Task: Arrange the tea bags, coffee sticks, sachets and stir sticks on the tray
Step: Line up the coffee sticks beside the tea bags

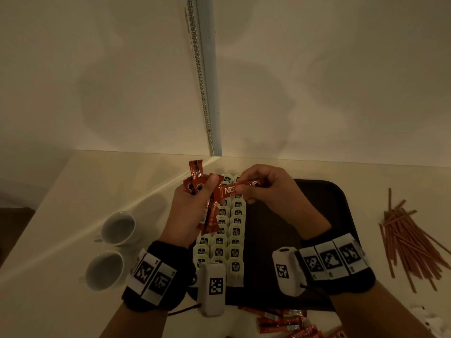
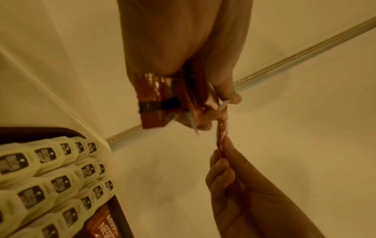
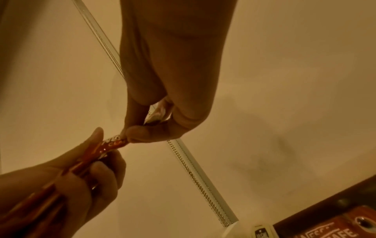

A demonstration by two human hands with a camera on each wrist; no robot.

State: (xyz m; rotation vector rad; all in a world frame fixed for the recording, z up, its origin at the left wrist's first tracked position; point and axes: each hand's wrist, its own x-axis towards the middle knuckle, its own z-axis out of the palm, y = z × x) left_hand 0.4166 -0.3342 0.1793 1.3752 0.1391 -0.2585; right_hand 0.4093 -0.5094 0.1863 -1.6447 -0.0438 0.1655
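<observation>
My left hand (image 1: pixel 206 191) grips a bundle of red coffee sticks (image 1: pixel 210 215) above the tray's left part. My right hand (image 1: pixel 242 189) pinches one end of a single coffee stick (image 1: pixel 228 191), whose other end lies under the left thumb with the bundle. The right wrist view shows that stick (image 3: pixel 114 145) stretched between the two hands. Rows of pale tea bags (image 1: pixel 228 242) cover the left part of the black tray (image 1: pixel 324 203). One more coffee stick (image 2: pixel 103 225) lies on the tray beside the tea bags (image 2: pixel 50 177).
Brown stir sticks (image 1: pixel 410 240) lie in a loose heap right of the tray. Two white cups (image 1: pixel 118 228) (image 1: pixel 105 269) stand to the left. Several coffee sticks (image 1: pixel 280 320) lie at the table's near edge. A wall with a metal strip (image 1: pixel 205 93) rises behind.
</observation>
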